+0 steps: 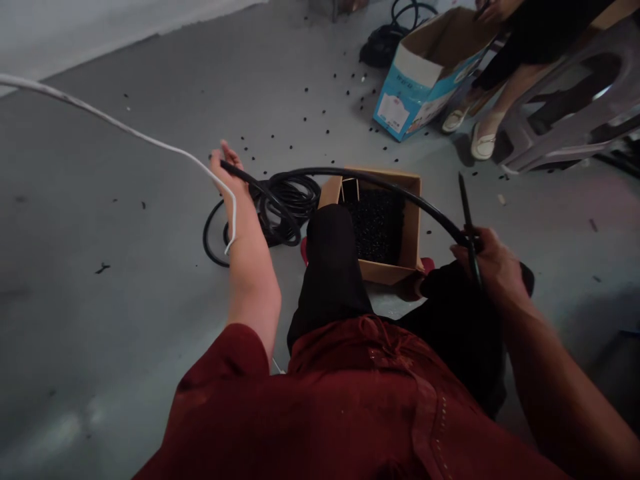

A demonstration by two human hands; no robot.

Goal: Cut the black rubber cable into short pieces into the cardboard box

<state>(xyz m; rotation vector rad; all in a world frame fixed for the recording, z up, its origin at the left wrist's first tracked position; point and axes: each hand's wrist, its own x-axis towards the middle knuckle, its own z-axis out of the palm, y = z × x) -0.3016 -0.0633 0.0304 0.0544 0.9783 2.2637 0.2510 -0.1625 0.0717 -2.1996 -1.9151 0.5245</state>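
Plainly, a black hose [373,177] stretches from one hand to the other, round, smooth and evenly dark, with a faint sheen along its upper side. It bows in a shallow arch above an open cardboard box [413,227] holding small black pieces [377,227]. Near the left hand [230,179], the hose bends back towards a loose, overlapping coil [299,185] on the floor [150,307]. The left hand's grip is closed on the hose, passing it between thumb and fingers; how firmly, I cannot tell. The right hand [496,265] has its grip clamped on the hose's other part, together with a thin, dark, pointed tool [465,200] standing across it. A white cord [150,139] crosses before the left forearm.
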